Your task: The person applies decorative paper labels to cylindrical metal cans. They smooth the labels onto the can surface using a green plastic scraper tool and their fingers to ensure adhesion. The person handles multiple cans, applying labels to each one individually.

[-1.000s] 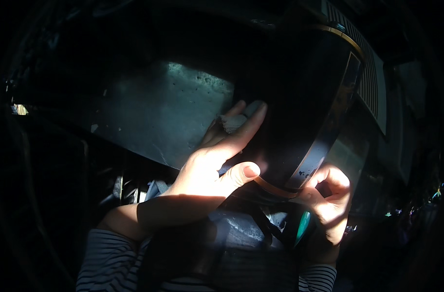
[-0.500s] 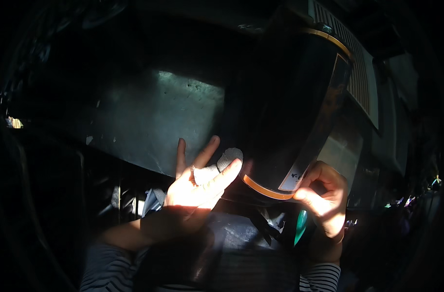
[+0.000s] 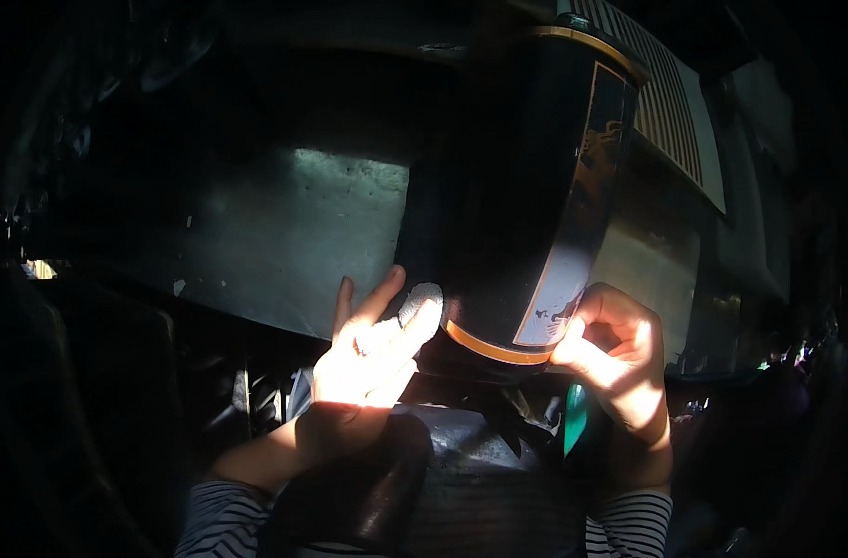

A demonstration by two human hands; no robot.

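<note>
A large black cylindrical container (image 3: 498,214) lies tilted before me, with a gold band near each end and a long gold-edged panel (image 3: 547,302) down its right side. My left hand (image 3: 364,358) is at the left of its near end. A whitish cloth pad (image 3: 422,307) is gripped there between the fingers, against or close to the black wall; other fingers stretch upward. My right hand (image 3: 619,349) pinches the near right edge by the gold band (image 3: 498,351), thumb and forefinger together. Whether anything small is between those fingertips is hidden.
Left of the container a worn grey-green tabletop (image 3: 322,242) catches the light. A striped panel (image 3: 670,112) stands at the far right. Below my hands are a dark surface (image 3: 466,437) and a green pointed object (image 3: 575,418). Deep shadow hides much of the surroundings.
The container appears shifted slightly left and turned, so more of its decorated panel shows. Both hands stay at its near end; the left hand's pad now sits nearer the gold band.
</note>
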